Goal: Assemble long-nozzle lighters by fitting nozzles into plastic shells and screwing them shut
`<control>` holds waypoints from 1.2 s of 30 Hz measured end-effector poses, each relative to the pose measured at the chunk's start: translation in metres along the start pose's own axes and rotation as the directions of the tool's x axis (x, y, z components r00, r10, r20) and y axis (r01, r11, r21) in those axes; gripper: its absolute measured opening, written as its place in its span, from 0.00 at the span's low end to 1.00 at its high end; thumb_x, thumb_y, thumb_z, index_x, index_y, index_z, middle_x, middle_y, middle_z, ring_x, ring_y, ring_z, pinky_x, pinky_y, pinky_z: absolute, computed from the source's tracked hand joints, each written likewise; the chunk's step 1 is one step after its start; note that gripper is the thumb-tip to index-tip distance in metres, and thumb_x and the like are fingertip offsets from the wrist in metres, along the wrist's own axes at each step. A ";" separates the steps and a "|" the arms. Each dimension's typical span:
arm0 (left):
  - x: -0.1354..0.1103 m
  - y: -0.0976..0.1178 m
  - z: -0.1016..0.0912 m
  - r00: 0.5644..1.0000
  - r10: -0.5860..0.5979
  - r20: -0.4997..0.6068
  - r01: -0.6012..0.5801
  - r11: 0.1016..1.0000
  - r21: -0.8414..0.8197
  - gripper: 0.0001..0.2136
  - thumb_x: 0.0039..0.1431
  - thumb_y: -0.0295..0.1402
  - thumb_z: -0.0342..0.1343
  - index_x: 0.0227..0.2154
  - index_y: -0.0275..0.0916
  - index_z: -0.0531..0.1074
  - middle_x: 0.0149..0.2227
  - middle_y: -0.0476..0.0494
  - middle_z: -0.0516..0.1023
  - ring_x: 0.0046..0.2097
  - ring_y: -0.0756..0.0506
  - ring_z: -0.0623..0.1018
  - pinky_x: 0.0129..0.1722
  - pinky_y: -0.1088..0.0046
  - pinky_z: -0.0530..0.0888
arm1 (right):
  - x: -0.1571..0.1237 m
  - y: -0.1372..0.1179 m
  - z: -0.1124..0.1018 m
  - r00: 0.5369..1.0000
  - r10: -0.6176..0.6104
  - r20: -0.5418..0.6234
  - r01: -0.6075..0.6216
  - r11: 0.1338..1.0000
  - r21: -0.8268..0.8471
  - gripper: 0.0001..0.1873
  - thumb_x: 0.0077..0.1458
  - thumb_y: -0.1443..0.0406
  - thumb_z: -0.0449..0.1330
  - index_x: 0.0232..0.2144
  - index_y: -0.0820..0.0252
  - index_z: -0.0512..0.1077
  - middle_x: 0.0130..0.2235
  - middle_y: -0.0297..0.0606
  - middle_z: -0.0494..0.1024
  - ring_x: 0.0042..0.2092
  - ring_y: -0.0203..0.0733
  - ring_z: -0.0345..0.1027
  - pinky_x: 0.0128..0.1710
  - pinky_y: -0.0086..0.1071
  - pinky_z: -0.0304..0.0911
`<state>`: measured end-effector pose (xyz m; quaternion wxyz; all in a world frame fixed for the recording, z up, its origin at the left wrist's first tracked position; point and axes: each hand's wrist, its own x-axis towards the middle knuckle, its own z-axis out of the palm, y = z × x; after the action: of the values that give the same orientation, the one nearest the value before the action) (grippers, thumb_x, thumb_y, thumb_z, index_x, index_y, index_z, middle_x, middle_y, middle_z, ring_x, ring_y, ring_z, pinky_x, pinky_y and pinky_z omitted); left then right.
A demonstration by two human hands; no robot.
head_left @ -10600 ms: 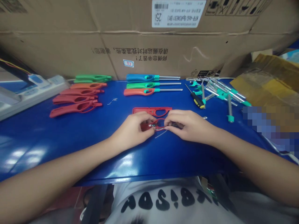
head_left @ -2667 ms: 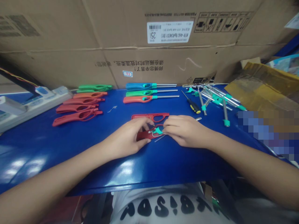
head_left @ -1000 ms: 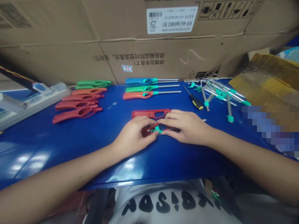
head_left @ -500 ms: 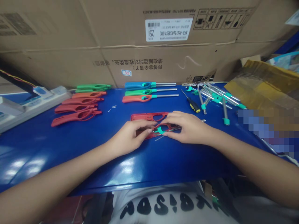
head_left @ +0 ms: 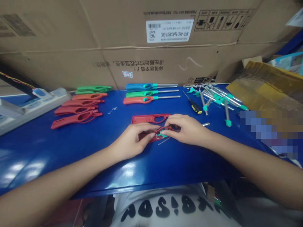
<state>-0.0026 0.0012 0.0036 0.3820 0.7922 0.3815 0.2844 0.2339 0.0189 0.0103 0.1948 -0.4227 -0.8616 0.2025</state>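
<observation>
At the frame's centre, the left hand [head_left: 132,138] is closed on a red handle half [head_left: 153,139]. The right hand [head_left: 187,130] clamps that piece's front end, the thumb now covering much of the teal trigger [head_left: 160,136], which showed more fully a moment ago; probably the trigger is being seated. A second handle half [head_left: 144,119] lies just above.

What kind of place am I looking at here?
Probably a small workshop: a blue table bears three long-nosed lighters, a screwdriver, and a pile of metal tubes with teal collars.
</observation>
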 end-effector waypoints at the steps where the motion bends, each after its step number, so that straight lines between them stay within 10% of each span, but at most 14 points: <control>1: 0.000 0.000 0.000 1.000 -0.023 0.004 0.023 1.000 -0.019 0.14 0.64 0.30 0.56 0.51 0.35 0.78 0.51 0.40 0.82 0.51 0.42 0.81 0.54 0.64 0.78 | 0.001 0.001 -0.002 1.000 0.000 -0.014 0.000 1.000 0.021 0.12 0.61 0.56 0.62 0.30 0.58 0.75 0.33 0.36 0.77 0.37 0.39 0.69 0.34 0.30 0.57; 7: 0.001 -0.001 -0.004 0.995 -0.086 0.042 0.088 0.995 -0.046 0.14 0.65 0.32 0.56 0.51 0.38 0.78 0.51 0.42 0.82 0.50 0.42 0.82 0.52 0.65 0.78 | 0.001 0.015 -0.023 0.984 0.015 -0.177 -0.023 0.999 -0.043 0.17 0.65 0.55 0.56 0.33 0.59 0.77 0.35 0.38 0.79 0.35 0.38 0.70 0.36 0.31 0.60; 14: -0.001 -0.004 -0.010 0.980 0.186 0.072 -0.199 0.927 0.317 0.16 0.68 0.29 0.50 0.56 0.37 0.74 0.51 0.40 0.81 0.51 0.42 0.80 0.53 0.63 0.76 | 0.002 0.047 -0.054 0.957 0.060 -0.283 -0.152 0.937 -0.316 0.11 0.61 0.61 0.57 0.34 0.60 0.77 0.36 0.41 0.79 0.35 0.43 0.70 0.36 0.35 0.60; 19: -0.004 0.002 -0.014 0.962 0.240 0.128 -0.272 0.847 0.456 0.17 0.69 0.28 0.48 0.57 0.36 0.71 0.52 0.39 0.79 0.53 0.42 0.78 0.54 0.62 0.74 | 0.001 0.059 -0.070 0.932 0.236 -0.276 -0.319 0.896 -0.309 0.15 0.56 0.67 0.55 0.42 0.59 0.78 0.28 0.37 0.77 0.30 0.44 0.70 0.33 0.35 0.62; 26: -0.007 0.017 -0.021 0.971 0.163 0.178 -0.235 0.799 0.554 0.17 0.62 0.29 0.54 0.53 0.40 0.70 0.51 0.43 0.78 0.53 0.40 0.77 0.52 0.61 0.75 | -0.009 0.076 -0.090 0.939 0.236 -0.249 -0.336 0.785 -0.520 0.21 0.55 0.66 0.56 0.51 0.62 0.74 0.49 0.50 0.75 0.50 0.55 0.72 0.51 0.42 0.66; 31: -0.007 0.017 -0.023 0.976 0.114 0.184 -0.203 0.782 0.589 0.16 0.63 0.30 0.52 0.53 0.41 0.69 0.51 0.41 0.78 0.52 0.39 0.78 0.50 0.60 0.76 | -0.019 0.092 -0.106 0.842 0.537 -0.051 -0.446 0.639 -0.627 0.19 0.55 0.66 0.56 0.49 0.59 0.76 0.47 0.49 0.76 0.49 0.55 0.72 0.48 0.41 0.67; 36: -0.007 0.017 -0.023 0.978 0.101 0.184 -0.193 0.778 0.598 0.15 0.65 0.31 0.51 0.53 0.42 0.69 0.51 0.41 0.78 0.52 0.38 0.78 0.49 0.59 0.76 | -0.025 0.112 -0.113 0.838 0.539 -0.088 -0.465 0.621 -0.631 0.21 0.53 0.65 0.59 0.50 0.58 0.77 0.45 0.47 0.77 0.45 0.51 0.72 0.42 0.37 0.67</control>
<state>-0.0169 -0.0027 0.0294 0.1077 0.9185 0.3619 0.1174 0.3781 0.0827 0.0439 -0.0702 -0.6743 -0.7345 -0.0281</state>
